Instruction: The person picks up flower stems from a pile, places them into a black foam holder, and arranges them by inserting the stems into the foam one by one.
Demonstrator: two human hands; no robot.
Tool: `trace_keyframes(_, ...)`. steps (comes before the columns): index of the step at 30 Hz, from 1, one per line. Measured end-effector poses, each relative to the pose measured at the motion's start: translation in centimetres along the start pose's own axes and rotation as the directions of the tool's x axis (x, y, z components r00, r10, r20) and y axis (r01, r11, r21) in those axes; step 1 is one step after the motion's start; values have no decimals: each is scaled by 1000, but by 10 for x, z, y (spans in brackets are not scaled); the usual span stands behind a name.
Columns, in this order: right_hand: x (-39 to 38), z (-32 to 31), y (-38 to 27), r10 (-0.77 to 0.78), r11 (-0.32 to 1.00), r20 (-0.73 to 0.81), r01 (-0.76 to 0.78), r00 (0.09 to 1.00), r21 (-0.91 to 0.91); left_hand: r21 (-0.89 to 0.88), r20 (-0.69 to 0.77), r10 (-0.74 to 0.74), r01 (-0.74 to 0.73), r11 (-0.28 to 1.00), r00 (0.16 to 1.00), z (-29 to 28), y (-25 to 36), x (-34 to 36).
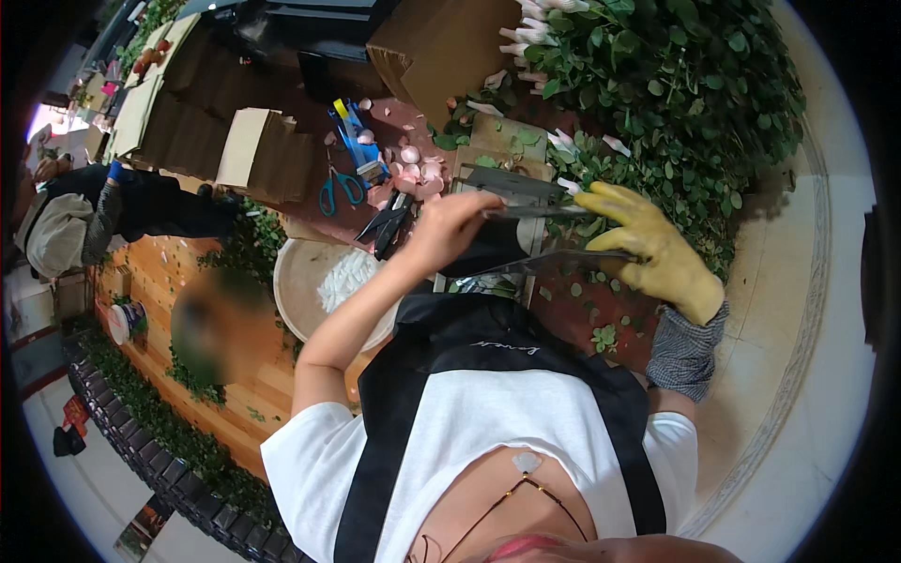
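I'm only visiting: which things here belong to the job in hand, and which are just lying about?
Likely part of the job:
dark flat piece by the bare left hand
pale-wrapped bud at the yellow-gloved right hand
leafy stems heaped beyond

Seemingly just lying about:
teal-handled scissors
loose pink petals
cardboard box

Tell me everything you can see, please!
Leafy stems: many, green, upper right
Wrapped buds: several, pinkish, beside stems
Dark strips: some, blackish, between hands
Table: one, reddish, middle
Petals: many, pink, on table
Scissors: one pair, teal, beside petals
Tub: one, pale, left of centre
Small pieces: many, white, in tub
Cardboard: several stacks, brown, upper left
Box: one, brown, top centre
Bucket: one, white, far left
Co-worker: one, dark trousers, far left
Apron: one, black, lower centre
Left hand: one, bare, at strips
Right hand: one, yellow-gloved, at strips
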State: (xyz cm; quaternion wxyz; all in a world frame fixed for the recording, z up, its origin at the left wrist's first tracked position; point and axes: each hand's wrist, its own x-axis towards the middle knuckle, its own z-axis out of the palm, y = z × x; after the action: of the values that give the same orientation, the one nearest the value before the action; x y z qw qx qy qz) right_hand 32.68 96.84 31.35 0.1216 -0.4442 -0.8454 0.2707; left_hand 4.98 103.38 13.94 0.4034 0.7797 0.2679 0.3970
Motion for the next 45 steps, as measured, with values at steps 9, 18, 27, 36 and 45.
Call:
trace_keyframes(9, 53, 78, 38, 213, 920, 149, -146, 966, -364, 557, 53, -512, 400, 728, 858, 3, -80, -45)
trace_keyframes(18, 81, 147, 74, 60, 998, 124, -61, 990, 6, 369, 410, 123, -288, 884, 904, 92, -174, -59)
trace_keyframes(27, 136, 149, 129, 464, 814, 143, -357, 874, -459, 523, 500, 11, -312, 793, 866, 94, -161, -43)
trace_keyframes(36, 52, 123, 50, 69, 930, 107, -103, 992, 354, 586, 570, -123, -297, 754, 813, 83, -159, -48)
trace_keyframes(45, 1, 191, 83, 205, 548, 327, -385, 922, 742, 533, 553, 7, -361, 765, 833, 93, -165, -43)
